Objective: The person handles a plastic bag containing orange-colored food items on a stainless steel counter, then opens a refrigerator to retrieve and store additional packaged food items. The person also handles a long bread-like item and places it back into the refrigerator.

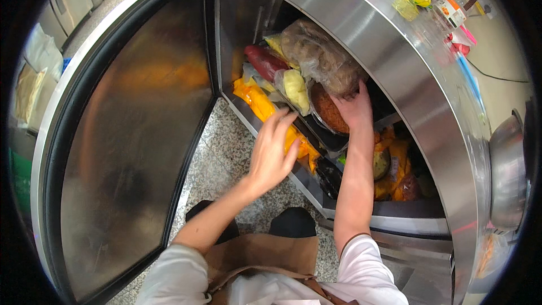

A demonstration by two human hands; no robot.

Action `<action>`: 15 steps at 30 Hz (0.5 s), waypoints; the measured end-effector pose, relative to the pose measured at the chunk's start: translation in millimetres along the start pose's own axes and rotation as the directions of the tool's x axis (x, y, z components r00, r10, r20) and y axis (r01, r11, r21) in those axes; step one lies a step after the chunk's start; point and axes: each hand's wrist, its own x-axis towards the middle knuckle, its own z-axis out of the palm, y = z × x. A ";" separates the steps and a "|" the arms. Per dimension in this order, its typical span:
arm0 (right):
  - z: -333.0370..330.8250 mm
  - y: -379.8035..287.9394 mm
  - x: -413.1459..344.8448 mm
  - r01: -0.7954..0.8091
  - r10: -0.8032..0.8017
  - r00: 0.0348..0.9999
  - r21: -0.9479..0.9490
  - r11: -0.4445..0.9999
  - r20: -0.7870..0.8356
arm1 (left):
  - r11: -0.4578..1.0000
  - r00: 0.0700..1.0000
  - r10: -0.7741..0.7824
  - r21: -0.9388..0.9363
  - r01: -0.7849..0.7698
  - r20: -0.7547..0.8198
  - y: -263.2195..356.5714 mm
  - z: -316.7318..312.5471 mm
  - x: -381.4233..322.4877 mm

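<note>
Before me stands an undercounter refrigerator with its steel door (pixel 135 135) swung wide to the left. My right hand (pixel 355 103) reaches inside, its fingers against a large clear plastic bag of brownish food (pixel 324 57); whether they grip it is hidden. Beneath that hand is a round metal bowl of reddish-brown food (pixel 330 112). My left hand (pixel 275 148), slightly blurred and empty with fingers apart, hovers over an orange plastic package (pixel 258 99) near the front edge. Beside the bowl lie a bag of pale yellow food (pixel 296 91) and a dark red wrapped package (pixel 266 62).
More orange bags (pixel 398 165) lie in the right compartment beside a round container (pixel 381 163). The steel countertop (pixel 381 21) curves above the opening, with a metal bowl (pixel 508 173) at far right. Below is the speckled floor (pixel 224 148).
</note>
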 end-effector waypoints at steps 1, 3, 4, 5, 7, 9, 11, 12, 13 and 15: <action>-0.9 -1.3 -8.6 0.030 -0.031 0.999 -0.033 0.999 -0.024 | 0.998 0.999 -0.046 0.033 0.045 0.023 -8.6 -3.5 -27.8; 12.3 -2.8 -32.2 0.067 -0.074 0.997 -0.189 0.980 -0.033 | 0.988 0.985 -0.151 0.034 0.149 0.079 -15.6 -15.7 -69.1; 18.6 -1.4 -43.4 0.080 -0.093 0.995 -0.265 0.961 -0.035 | 0.977 0.975 -0.213 -0.003 0.213 0.069 -18.2 -19.1 -84.5; 20.6 0.6 -52.3 0.106 -0.115 0.993 -0.319 0.942 -0.010 | 0.972 0.969 -0.232 0.051 0.228 0.090 -21.2 -25.8 -96.9; 23.7 -0.2 -71.5 0.173 -0.171 0.984 -0.420 0.891 0.043 | 0.959 0.956 -0.260 0.150 0.240 0.133 -29.0 -40.5 -116.1; 36.7 3.2 -95.0 0.224 -0.295 0.955 -0.621 0.751 -0.013 | 0.947 0.953 -0.262 0.229 0.225 0.149 -42.6 -55.2 -136.1; 27.6 15.9 -105.9 0.284 -0.405 0.914 -0.755 0.591 0.027 | 0.912 0.945 -0.281 0.352 0.209 0.166 -48.7 -70.9 -154.4; 31.0 26.5 -122.7 0.432 -0.516 0.844 -0.757 0.490 0.147 | 0.882 0.939 -0.294 0.429 0.195 0.179 -50.8 -76.5 -162.7; 36.3 42.9 -141.6 0.564 -0.596 0.756 -0.733 0.380 0.272 | 0.838 0.930 -0.319 0.512 0.188 0.181 -51.4 -84.8 -174.3; 2.1 73.1 -162.1 0.702 -0.575 0.607 -0.710 0.062 0.549 | 0.807 0.919 -0.345 0.560 0.187 0.191 -53.9 -93.3 -198.6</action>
